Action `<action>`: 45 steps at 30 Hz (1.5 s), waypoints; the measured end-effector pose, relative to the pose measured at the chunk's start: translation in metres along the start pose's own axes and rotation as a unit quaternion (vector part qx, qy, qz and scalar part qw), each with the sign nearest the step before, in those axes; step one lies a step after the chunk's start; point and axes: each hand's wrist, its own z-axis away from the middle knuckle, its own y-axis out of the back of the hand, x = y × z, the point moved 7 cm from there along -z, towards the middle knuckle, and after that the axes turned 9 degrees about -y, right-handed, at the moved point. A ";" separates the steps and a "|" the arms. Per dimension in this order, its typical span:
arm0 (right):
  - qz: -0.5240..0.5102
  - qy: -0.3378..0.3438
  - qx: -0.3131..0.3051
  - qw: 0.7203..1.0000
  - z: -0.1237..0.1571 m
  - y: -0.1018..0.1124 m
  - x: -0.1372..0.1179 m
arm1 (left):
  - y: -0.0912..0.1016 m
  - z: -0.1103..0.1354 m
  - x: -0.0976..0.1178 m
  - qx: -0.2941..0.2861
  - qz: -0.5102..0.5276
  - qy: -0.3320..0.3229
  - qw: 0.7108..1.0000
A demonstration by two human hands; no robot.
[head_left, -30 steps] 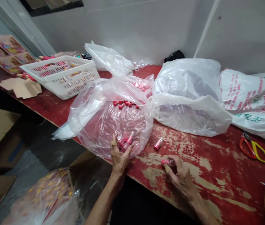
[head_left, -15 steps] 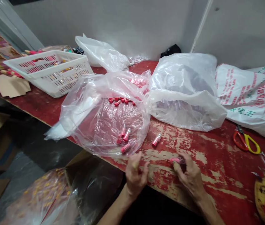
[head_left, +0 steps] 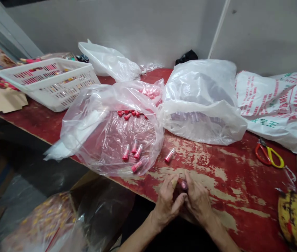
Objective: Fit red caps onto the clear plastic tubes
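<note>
Best steady pink-ended piece [head_left: 184, 186] in right hand [head_left: 200, 200] near worktop [head_left: 245, 182] front edge, with left hand [head_left: 164, 200] alongside; cannot tell if touching.

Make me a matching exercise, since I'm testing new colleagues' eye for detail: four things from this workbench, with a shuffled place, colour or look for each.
1. Scissors
2. Basket
3. Banana
4. Small pink-tipped piece

A. Between the left hand and the right hand
B. Yellow with dark blotches
C. One red handle, one yellow
D. White with slotted walls

Pairs: 1-C, 2-D, 3-B, 4-A
</note>
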 end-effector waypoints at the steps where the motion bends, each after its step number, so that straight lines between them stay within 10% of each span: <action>1: -0.001 0.010 -0.015 1.000 0.002 -0.003 -0.002 | -0.004 -0.002 -0.001 -0.027 0.028 0.009 0.999; 7: -0.110 -0.018 -0.173 0.979 -0.013 -0.006 0.008 | 0.001 -0.002 -0.009 -0.004 0.101 0.110 0.989; 12: -0.053 -0.201 -0.128 0.970 -0.075 -0.006 0.033 | 0.022 0.011 -0.019 0.109 0.104 0.186 0.971; 18: 0.002 -0.115 -0.133 0.984 -0.125 -0.052 -0.002 | 0.027 0.028 -0.025 0.141 0.122 0.214 0.959; 22: -0.030 -0.056 -0.155 0.986 -0.110 -0.056 -0.014 | 0.030 0.041 -0.033 0.160 0.117 0.252 0.947; 29: -0.061 0.052 -0.023 0.997 -0.047 0.001 -0.011 | 0.032 0.030 -0.029 0.160 0.092 0.262 0.947; 45: -0.104 0.075 -0.112 0.985 -0.007 -0.016 -0.025 | 0.021 0.013 -0.015 0.116 0.194 0.139 0.964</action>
